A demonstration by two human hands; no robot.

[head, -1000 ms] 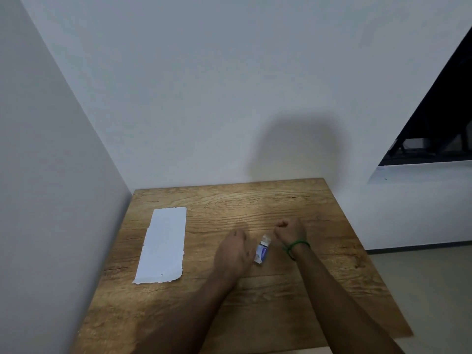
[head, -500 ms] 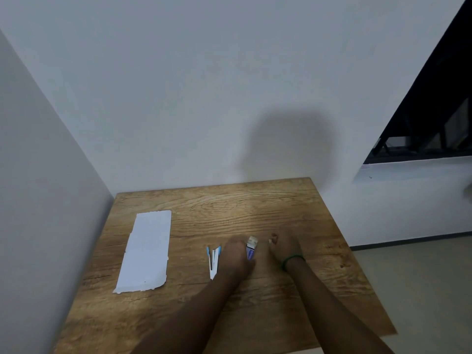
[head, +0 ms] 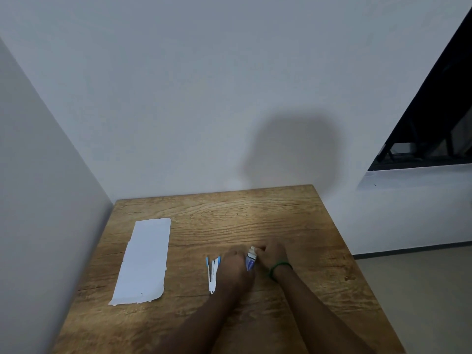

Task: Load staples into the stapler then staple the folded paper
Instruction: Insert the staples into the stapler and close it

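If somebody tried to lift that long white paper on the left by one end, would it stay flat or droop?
The folded paper would probably droop: it looks thin and lies flat on the table. It is likely very light, so a nudge should slide it. Its ragged near edge suggests it tears easily.

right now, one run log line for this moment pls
step: opening staple box | left hand: steadying staple box | right hand: at box's far end | stapler: on table, untouched | folded paper: unstapled

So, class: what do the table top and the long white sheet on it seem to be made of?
Table top: wood or wood-look laminate, matte, going by the grain lines and knots. White sheet: paper, thin and matte, lying flat with a ragged near edge.
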